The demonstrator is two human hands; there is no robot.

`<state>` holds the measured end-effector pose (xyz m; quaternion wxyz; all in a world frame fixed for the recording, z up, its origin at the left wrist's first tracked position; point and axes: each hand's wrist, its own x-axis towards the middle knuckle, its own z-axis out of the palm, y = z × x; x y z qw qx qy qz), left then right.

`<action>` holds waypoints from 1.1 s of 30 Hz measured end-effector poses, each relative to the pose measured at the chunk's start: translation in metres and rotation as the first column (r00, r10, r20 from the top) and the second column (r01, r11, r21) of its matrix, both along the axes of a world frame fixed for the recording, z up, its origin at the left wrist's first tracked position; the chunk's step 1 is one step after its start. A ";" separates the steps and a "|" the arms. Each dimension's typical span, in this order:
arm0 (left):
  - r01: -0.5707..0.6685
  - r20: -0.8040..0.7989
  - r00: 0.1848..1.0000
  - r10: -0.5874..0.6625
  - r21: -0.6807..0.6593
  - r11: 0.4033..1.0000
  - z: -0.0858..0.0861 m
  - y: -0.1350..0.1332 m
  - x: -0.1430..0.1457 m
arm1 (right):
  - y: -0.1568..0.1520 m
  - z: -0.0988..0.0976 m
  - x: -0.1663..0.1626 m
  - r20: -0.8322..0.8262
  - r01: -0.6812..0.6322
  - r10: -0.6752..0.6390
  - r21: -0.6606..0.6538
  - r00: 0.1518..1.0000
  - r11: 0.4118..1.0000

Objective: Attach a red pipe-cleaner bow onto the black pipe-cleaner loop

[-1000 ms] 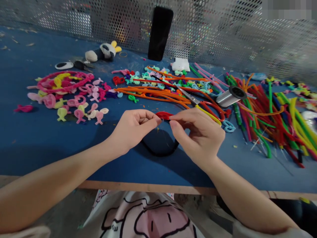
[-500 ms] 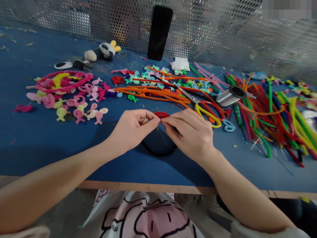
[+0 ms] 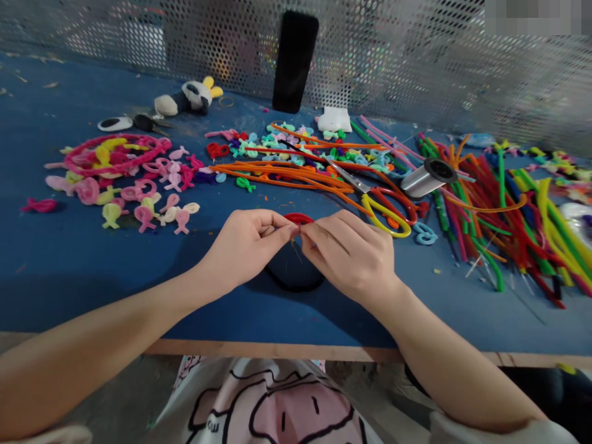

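Observation:
My left hand (image 3: 245, 246) and my right hand (image 3: 349, 253) meet above the blue table (image 3: 69, 259), fingertips pinched together on a small red pipe-cleaner loop (image 3: 300, 218). Most of the loop is hidden behind the fingers. A thin wire end hangs down between the hands. Under them lies a black ring (image 3: 291, 274) on the table.
Pink and yellow pipe-cleaner shapes (image 3: 134, 185) lie at the left. Orange stems (image 3: 282, 176), yellow-and-red scissors (image 3: 383, 206) and a metal cylinder (image 3: 423, 177) sit behind the hands. Long coloured stems (image 3: 509, 216) pile at the right. A black phone (image 3: 295, 60) leans on the mesh wall.
My right hand has moved left and closed in on the left hand, so more of the red loop is covered. The left hand has hardly moved.

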<state>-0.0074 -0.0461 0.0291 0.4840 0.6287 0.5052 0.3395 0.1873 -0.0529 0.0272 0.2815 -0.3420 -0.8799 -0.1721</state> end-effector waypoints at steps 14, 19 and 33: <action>0.104 0.094 0.991 -0.091 -0.137 0.985 0.002 0.000 -0.002 | -0.001 -0.006 -0.004 0.005 0.128 -0.129 0.026 0.992 0.991; 0.100 0.118 0.990 -0.082 -0.157 0.983 0.003 -0.002 -0.001 | -0.002 -0.009 -0.005 -0.053 0.144 -0.144 -0.005 0.988 0.990; 0.105 0.175 0.982 -0.065 -0.231 0.967 0.003 -0.001 -0.001 | 0.001 -0.007 -0.004 -0.027 0.118 -0.119 -0.016 0.993 0.993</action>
